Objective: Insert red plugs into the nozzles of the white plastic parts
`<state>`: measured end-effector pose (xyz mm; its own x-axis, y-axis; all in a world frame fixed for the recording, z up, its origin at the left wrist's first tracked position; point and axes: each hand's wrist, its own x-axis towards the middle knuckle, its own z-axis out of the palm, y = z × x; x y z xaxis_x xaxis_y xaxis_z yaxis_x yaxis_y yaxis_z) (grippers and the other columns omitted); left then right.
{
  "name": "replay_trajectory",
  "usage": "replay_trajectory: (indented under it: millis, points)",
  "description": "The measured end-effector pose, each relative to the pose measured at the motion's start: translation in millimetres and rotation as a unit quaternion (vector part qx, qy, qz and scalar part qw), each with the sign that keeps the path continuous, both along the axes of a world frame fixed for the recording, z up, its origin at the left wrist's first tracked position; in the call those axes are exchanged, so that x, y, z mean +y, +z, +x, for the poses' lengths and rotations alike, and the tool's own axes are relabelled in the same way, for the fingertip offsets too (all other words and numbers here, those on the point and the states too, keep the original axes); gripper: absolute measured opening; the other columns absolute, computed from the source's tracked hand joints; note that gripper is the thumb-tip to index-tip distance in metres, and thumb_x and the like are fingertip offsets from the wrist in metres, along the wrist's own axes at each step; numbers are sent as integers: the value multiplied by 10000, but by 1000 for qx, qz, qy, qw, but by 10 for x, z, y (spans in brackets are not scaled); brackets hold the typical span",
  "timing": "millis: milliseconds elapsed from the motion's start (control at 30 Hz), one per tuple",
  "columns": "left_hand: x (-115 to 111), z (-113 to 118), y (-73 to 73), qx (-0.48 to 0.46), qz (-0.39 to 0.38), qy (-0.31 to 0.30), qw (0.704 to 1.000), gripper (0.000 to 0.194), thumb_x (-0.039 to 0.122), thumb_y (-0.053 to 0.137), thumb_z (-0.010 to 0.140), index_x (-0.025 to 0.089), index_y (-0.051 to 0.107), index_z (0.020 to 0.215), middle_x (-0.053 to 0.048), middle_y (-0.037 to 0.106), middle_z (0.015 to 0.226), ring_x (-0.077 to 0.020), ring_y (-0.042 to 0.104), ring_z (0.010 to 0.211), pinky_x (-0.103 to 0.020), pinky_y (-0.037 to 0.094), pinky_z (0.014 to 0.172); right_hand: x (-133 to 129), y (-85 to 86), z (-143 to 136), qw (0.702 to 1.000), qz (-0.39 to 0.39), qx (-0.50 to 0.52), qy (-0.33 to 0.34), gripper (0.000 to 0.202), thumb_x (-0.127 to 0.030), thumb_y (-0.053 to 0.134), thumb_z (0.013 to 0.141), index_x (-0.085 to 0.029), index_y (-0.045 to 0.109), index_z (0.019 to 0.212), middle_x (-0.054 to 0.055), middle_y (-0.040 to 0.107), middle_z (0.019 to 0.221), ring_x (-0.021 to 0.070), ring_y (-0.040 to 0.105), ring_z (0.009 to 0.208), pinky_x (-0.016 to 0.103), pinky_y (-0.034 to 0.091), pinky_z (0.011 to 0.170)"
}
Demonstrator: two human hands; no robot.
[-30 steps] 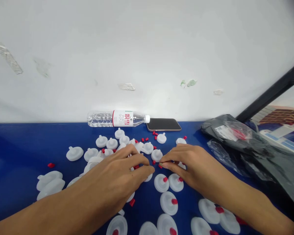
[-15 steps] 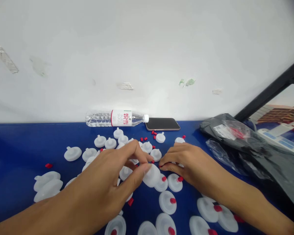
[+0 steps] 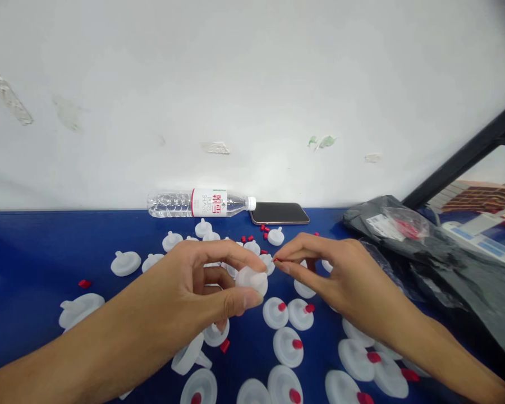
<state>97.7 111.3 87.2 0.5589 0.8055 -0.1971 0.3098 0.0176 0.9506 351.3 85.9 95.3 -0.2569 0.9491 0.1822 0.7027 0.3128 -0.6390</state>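
Note:
My left hand [image 3: 193,286] holds a white round plastic disc [image 3: 251,279] with a short nozzle, lifted above the blue table [image 3: 33,247]. My right hand [image 3: 332,275] pinches a small red cap [image 3: 278,260] between thumb and forefinger, just right of the disc's nozzle. Beneath both hands lie several white discs: the near ones, like the capped disc [image 3: 275,312], carry red caps, while the far ones, like the bare disc [image 3: 125,262], have none. Loose red caps [image 3: 84,284] are scattered among them.
A clear water bottle [image 3: 200,203] lies on its side against the white wall, with a dark phone [image 3: 280,213] next to it. Crumpled dark and clear plastic bags [image 3: 421,247] fill the right side. A black frame bar [image 3: 467,157] slants at far right.
My left hand picked a white disc off the table and raised it. My right hand lifted with a red cap pinched in its fingertips, moving up toward the disc.

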Motion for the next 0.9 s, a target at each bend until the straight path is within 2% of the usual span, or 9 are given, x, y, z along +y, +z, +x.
replay_trajectory:
  millis: [133,200,300,367,433,500,600,800,900]
  points:
    - [14,39,-62,5,82,2,997,289,278,733,883,321,700,1167,62,699,712,-114,668,595,-185,542,523,-23,74,-32,997,-20,65,-24,75,-327,706,960,-298,775,952,-48,801,905,144,726,811,248,514,638]
    - [18,68,-89,39,216,16,975,279,217,713,888,324,732,1145,52,725,793,-96,659,574,-185,546,525,-41,98,-47,995,-28,89,-21,125,-383,699,967,-301,793,954,-37,798,876,152,709,774,262,509,622]
    - [3,77,-137,95,445,22,890,289,162,683,913,313,737,1153,21,728,984,-110,682,660,-226,545,563,-75,103,-82,994,-39,103,-7,164,-409,679,989,-314,805,946,-46,806,873,144,701,760,247,498,609]
    - [-18,59,-165,135,525,1,840,256,158,638,954,278,711,1168,-13,725,1071,-164,720,781,-285,565,625,-98,88,-111,994,-42,104,4,157,-395,677,998,-323,802,935,-65,805,882,126,696,758,224,490,601]
    - [-40,34,-179,168,561,-33,810,215,154,592,986,257,690,1148,-39,725,1147,-215,734,904,-342,590,697,-117,66,-137,993,-40,106,16,125,-378,695,991,-325,796,941,-80,794,859,106,680,727,204,474,575]
    - [-55,15,-178,188,573,-51,796,225,151,564,1004,251,664,1178,-53,720,1190,-240,732,964,-374,606,734,-133,48,-155,993,-31,111,22,100,-357,712,984,-319,792,939,-88,787,847,92,667,700,193,466,567]
    - [-71,17,-145,192,583,-51,788,263,123,533,998,223,637,1218,-83,726,1152,-260,741,929,-399,630,703,-144,36,-167,993,-14,117,20,91,-325,722,980,-313,795,928,-91,796,870,84,673,706,188,476,608]
    - [-116,81,-22,187,592,-37,783,343,176,341,1048,217,681,1058,-96,763,950,-267,738,691,-435,641,552,-134,29,-178,985,-61,152,48,99,-322,712,987,-332,806,1018,-87,788,856,84,673,722,184,503,659]
    - [-130,82,-7,185,631,-49,752,319,156,359,1056,231,669,1051,-90,790,1023,-294,784,819,-445,664,612,-146,30,-186,975,-104,189,57,108,-357,715,984,-328,811,1025,-71,792,898,95,692,770,194,523,683]
